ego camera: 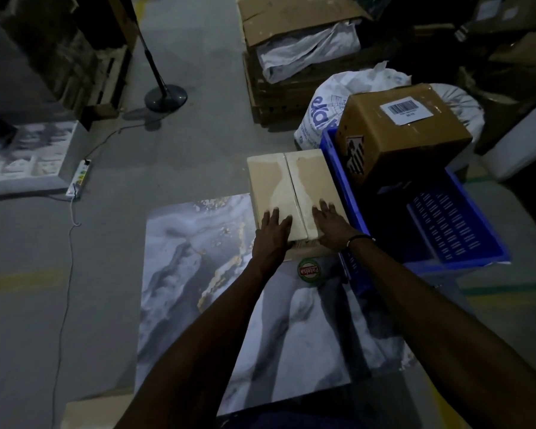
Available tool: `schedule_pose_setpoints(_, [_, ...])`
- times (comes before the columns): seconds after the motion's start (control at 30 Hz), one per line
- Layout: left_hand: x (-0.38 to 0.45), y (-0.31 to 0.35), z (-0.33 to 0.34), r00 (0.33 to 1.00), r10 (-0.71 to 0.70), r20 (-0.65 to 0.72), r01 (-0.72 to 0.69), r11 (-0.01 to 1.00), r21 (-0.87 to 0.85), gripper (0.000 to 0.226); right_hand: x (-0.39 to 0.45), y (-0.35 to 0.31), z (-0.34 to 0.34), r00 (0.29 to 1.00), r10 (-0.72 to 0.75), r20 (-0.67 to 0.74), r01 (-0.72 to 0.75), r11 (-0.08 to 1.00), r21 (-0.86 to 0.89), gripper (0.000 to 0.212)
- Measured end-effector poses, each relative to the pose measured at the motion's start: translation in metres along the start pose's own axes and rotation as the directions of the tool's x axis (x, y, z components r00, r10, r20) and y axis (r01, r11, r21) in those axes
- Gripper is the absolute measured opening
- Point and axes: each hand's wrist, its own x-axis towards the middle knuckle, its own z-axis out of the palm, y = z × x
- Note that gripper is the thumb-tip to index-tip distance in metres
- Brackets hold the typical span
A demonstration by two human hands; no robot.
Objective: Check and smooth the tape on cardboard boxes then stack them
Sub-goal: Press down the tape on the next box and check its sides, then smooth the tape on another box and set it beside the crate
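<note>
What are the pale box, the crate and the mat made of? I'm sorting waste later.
Pale box: matte tan cardboard, glossy clear tape along its seam. Crate: blue, apparently moulded plastic, with slotted vents. Mat: smooth marble-print sheet, possibly vinyl; unclear.

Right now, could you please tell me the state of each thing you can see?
Pale box: closed, taped along its seam.
Left hand: flat on the box.
Right hand: flat on the box.
Brown box: closed, tilted in the blue crate.
Tape roll: lying flat.
</note>
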Motion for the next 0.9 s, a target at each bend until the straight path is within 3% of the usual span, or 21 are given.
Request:
schedule_pose_setpoints(0.13, [-0.007,0.002,-0.011,1.0,-0.029,0.0,0.029,0.994,-0.104,0.075,-0.008,0.0,-0.004,0.997,-0.015,-0.069,0.032,0.968,0.249,0.092])
schedule_pose_setpoints(0.23, [-0.025,0.0,-0.018,0.98,-0.089,-0.175,0.043,0.967,-0.253,0.066,-0.018,-0.01,-0.004,0.962,-0.031,-0.271,0.139,0.911,0.388,0.089])
schedule_pose_setpoints(0.3, [-0.044,-0.001,-0.022,0.938,-0.159,-0.307,0.035,0.927,-0.373,0.051,-0.026,-0.024,-0.002,0.905,-0.031,-0.424,0.25,0.846,0.471,0.072])
schedule_pose_setpoints(0.37, [-0.068,-0.002,-0.027,0.878,-0.249,-0.409,0.043,0.891,-0.452,0.037,-0.038,-0.042,0.002,0.885,-0.011,-0.465,0.326,0.727,0.604,0.058])
schedule_pose_setpoints(0.43, [-0.095,-0.004,-0.031,0.814,-0.363,-0.454,0.064,0.832,-0.551,0.026,-0.047,-0.06,0.011,0.91,0.005,-0.414,0.329,0.597,0.732,0.049])
schedule_pose_setpoints(0.5, [-0.128,-0.005,-0.031,0.739,-0.499,-0.453,0.099,0.745,-0.66,0.016,-0.054,-0.081,0.024,0.924,-0.032,-0.381,0.336,0.545,0.768,0.044])
schedule_pose_setpoints(0.67, [-0.222,-0.01,-0.015,0.502,-0.751,-0.429,0.179,0.576,-0.798,0.009,-0.077,-0.143,0.064,0.903,-0.299,-0.309,0.426,0.537,0.728,0.031])
schedule_pose_setpoints(0.9, [-0.355,-0.026,0.023,0.135,-0.922,-0.363,0.265,0.387,-0.883,0.01,-0.129,-0.244,0.116,0.778,-0.624,-0.071,0.497,0.543,0.677,0.035])
